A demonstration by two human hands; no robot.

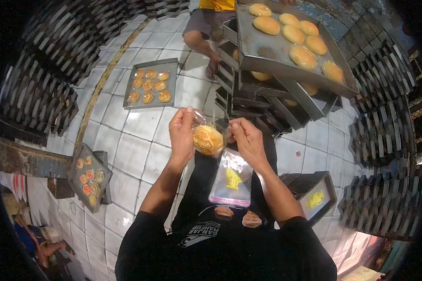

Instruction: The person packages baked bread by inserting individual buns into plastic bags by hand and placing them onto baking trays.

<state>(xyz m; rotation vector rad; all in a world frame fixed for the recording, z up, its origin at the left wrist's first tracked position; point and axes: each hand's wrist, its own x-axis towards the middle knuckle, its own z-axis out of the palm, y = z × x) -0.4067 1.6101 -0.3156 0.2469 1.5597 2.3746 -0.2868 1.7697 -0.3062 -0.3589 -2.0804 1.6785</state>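
Observation:
A round golden bun [207,140] with printed lettering sits in a clear plastic bag, held up over my lap. My left hand [181,132] pinches the bag at its left side, the thumb and fingers pointing up. On the other side my right hand [246,140] is closed, thumb against finger, at the bag's right edge. Below them a stack of clear plastic bags [223,190] with a yellow print lies on my lap. Glare on the plastic hides whether the bag is sealed.
A large tray of unwrapped buns [262,43] tops a stack of dark trays at right. Wrapped buns fill a floor tray [173,96] ahead and another tray [109,178] at left. A box [330,199] with yellow-printed bags stands at right. A person [204,35] is beyond the stack.

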